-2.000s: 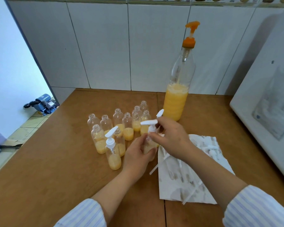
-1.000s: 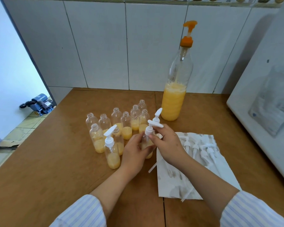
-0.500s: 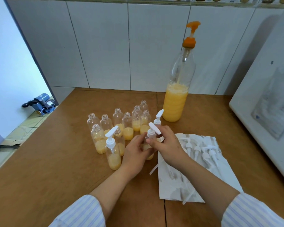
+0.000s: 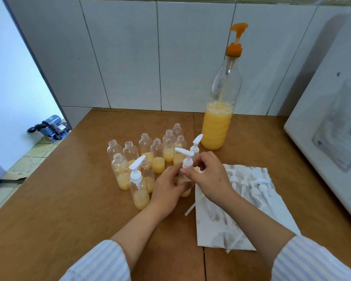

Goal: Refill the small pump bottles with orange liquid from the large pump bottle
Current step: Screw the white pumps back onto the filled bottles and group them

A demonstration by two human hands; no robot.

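Note:
The large pump bottle point(image 4: 219, 122), clear with an orange pump head, stands at the back and is about a third full of orange liquid. Several small clear bottles point(image 4: 158, 157), uncapped and partly filled, cluster in front of it. One capped small bottle point(image 4: 139, 187) stands at the front left, and another capped bottle point(image 4: 196, 148) stands behind my hands. My left hand point(image 4: 167, 187) grips the body of a small bottle point(image 4: 185, 192) on the table. My right hand point(image 4: 210, 175) pinches the collar of its white pump cap point(image 4: 185, 159).
A white paper sheet point(image 4: 221, 224) lies to the right with several loose white pump caps point(image 4: 249, 185) on it. A white appliance point(image 4: 328, 126) fills the right edge. A tiled wall rises behind the wooden table point(image 4: 59, 199). A blue machine point(image 4: 51, 127) sits on the floor at left.
The white pump cap's nozzle has turned from pointing right to pointing left as my right hand twists it. My left hand keeps gripping the same bottle.

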